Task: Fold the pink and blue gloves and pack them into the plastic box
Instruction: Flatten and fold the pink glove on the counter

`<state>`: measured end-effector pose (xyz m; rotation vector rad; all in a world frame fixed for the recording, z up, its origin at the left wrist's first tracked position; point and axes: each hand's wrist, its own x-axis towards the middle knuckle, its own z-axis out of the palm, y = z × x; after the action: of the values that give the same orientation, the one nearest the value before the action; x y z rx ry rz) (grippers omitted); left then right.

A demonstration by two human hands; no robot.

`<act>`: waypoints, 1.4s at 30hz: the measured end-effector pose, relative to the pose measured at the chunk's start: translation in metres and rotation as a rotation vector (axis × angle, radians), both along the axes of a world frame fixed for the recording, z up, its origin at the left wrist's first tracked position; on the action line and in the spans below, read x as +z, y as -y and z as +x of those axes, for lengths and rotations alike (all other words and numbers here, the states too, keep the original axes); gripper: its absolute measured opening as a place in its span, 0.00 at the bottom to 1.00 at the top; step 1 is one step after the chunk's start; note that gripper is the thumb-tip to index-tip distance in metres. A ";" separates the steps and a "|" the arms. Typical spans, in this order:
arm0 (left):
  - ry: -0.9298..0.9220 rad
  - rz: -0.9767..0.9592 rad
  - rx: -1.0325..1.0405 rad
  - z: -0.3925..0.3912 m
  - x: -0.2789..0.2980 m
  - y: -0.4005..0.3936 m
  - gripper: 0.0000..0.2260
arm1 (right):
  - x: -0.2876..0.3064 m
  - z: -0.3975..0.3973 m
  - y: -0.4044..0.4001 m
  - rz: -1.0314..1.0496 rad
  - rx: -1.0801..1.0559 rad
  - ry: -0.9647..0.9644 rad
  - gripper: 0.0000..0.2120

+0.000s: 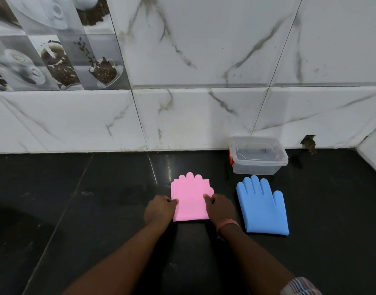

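My left hand (160,209) pinches the left edge of the pink glove (190,200), fingers curled over it, and my right hand (220,206) pinches the right edge the same way. The pink glove lies flat on the black worktop (87,209) near its middle, already doubled over, I judge, with the fingertips peeking out past the far edge. It looks like thin, limp rubber: light, floppy, likely a bit tacky against itself (so a fold should stay put if pressed). I would keep hold at the two side edges and bring the near end over the far one.

Right of my right hand, just beside it, the blue glove (262,206) lies flat and unfolded, fingers toward the wall. Beyond it, against the back edge of the worktop, stands the clear plastic box (257,165) with an orange clasp (231,159) on its left end; whether a lid sits on it I cannot tell. The blue glove lies on the path from the pink glove to the box.
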<state>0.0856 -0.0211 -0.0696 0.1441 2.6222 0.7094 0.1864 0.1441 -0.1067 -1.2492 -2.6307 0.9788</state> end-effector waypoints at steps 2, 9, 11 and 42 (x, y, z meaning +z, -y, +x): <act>0.006 0.017 0.034 0.001 -0.003 -0.004 0.12 | 0.002 -0.002 0.003 0.018 -0.063 -0.020 0.18; 0.259 0.423 0.248 -0.017 -0.002 -0.023 0.19 | 0.016 -0.024 -0.006 -0.333 -0.152 -0.041 0.20; 0.430 0.556 0.321 -0.023 0.005 -0.025 0.15 | 0.024 -0.027 -0.014 -0.559 -0.199 -0.048 0.23; -0.441 0.431 -0.627 0.003 -0.029 0.062 0.25 | 0.003 0.059 -0.009 -0.133 0.081 -0.327 0.16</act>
<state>0.0883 -0.0835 -0.0989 1.3098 2.5164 1.0720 0.2458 0.1533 -0.1035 -0.9163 -2.4110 1.2683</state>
